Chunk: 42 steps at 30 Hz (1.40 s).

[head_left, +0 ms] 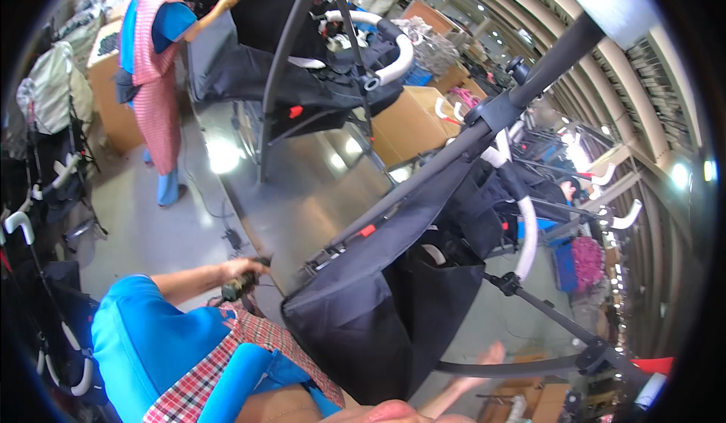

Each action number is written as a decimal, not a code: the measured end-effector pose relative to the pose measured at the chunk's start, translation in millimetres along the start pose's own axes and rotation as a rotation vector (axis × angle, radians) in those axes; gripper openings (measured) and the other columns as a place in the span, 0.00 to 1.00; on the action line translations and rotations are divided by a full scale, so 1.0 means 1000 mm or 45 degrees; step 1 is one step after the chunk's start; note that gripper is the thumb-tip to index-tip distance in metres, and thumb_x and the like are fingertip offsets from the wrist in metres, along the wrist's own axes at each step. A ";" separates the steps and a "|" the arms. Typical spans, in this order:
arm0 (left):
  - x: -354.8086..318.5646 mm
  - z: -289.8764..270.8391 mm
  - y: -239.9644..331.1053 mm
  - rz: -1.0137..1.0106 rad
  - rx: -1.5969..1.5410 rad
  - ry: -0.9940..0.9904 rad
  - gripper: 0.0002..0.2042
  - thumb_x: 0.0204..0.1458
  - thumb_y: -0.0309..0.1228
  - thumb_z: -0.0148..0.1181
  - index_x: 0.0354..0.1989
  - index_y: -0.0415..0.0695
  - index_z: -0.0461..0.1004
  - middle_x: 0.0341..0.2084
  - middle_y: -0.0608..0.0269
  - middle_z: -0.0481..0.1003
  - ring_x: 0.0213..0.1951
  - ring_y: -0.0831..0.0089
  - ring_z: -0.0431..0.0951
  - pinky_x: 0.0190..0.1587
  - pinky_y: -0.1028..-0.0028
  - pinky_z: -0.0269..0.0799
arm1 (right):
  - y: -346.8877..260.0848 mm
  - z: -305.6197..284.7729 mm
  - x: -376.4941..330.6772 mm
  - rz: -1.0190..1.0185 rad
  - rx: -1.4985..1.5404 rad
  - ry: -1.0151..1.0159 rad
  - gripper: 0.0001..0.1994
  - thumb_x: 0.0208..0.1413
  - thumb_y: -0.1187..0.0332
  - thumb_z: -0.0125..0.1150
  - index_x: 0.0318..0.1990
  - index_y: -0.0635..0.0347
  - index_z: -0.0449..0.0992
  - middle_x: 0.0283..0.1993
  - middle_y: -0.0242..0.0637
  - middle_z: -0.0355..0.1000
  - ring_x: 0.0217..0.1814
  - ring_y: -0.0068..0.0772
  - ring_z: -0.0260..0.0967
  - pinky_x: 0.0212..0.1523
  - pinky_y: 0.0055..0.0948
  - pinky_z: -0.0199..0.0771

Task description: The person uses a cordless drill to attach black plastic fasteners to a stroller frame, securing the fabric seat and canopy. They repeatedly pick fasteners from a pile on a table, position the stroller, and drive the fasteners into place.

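Note:
In front of me stands a black stroller, its fabric seat (344, 302) hanging from a dark tubular frame (423, 172) tilted up to the right. At its left side, my left hand (243, 269) is closed around a dark green, stubby hand-held power screwdriver (239, 287), apart from the frame. My right hand (490, 356) is beside the curved lower tube (522, 368) on the stroller's right; its blurred fingers stretch upward and appear to hold nothing. Whether that hand touches the tube, I cannot tell. A white curved bar (527, 234) sits on the frame above it.
Beyond a shiny metal surface (302, 188), a person in a checked apron (157, 82) works at another black stroller (295, 82). More strollers (57, 196) line the left side. Cardboard boxes (408, 124) stand behind, and a pink bundle (587, 264) lies at right. A cord (204, 196) runs along the floor.

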<state>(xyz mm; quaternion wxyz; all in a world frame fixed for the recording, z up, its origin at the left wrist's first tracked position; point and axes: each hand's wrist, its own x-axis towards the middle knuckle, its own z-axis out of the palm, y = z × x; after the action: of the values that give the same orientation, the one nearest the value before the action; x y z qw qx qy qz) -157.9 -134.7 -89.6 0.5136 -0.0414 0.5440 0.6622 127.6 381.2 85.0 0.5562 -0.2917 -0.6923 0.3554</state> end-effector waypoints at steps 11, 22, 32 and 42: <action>0.023 0.002 -0.060 -0.038 0.064 0.082 0.33 0.48 0.41 0.66 0.60 0.39 0.63 0.34 0.61 0.71 0.30 0.73 0.74 0.32 0.70 0.74 | 0.063 0.195 -0.090 0.936 0.843 -1.044 0.35 0.60 0.47 0.55 0.66 0.62 0.54 0.62 0.40 0.64 0.64 0.35 0.60 0.62 0.34 0.62; -0.002 -0.006 0.018 0.000 -0.125 0.082 0.30 0.49 0.36 0.65 0.61 0.44 0.62 0.31 0.63 0.68 0.26 0.73 0.72 0.26 0.69 0.74 | 0.003 0.408 -0.231 0.199 0.391 -1.069 0.47 0.59 0.61 0.60 0.69 0.70 0.27 0.68 0.52 0.41 0.70 0.40 0.42 0.67 0.36 0.45; -0.008 -0.048 0.091 0.071 0.363 0.009 0.47 0.48 0.46 0.65 0.71 0.40 0.44 0.46 0.58 0.72 0.39 0.74 0.73 0.43 0.73 0.70 | -0.091 0.535 -0.237 0.102 0.367 -1.476 0.59 0.49 0.38 0.62 0.68 0.78 0.32 0.69 0.74 0.15 0.74 0.66 0.05 0.71 0.53 0.13; 0.062 0.025 0.112 -0.009 0.776 -0.403 0.38 0.53 0.43 0.62 0.68 0.41 0.52 0.43 0.59 0.73 0.43 0.73 0.71 0.48 0.74 0.65 | 0.054 0.468 -0.084 0.353 0.371 -1.462 0.27 0.58 0.60 0.62 0.61 0.67 0.65 0.60 0.47 0.68 0.62 0.37 0.66 0.62 0.35 0.66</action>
<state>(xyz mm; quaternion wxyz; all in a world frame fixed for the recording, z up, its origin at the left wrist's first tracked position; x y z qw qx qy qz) -255.3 -62.9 -41.3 0.5826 0.2154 0.6303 0.4656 -311.2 266.8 -66.1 0.0766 -0.0617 -0.7815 0.6161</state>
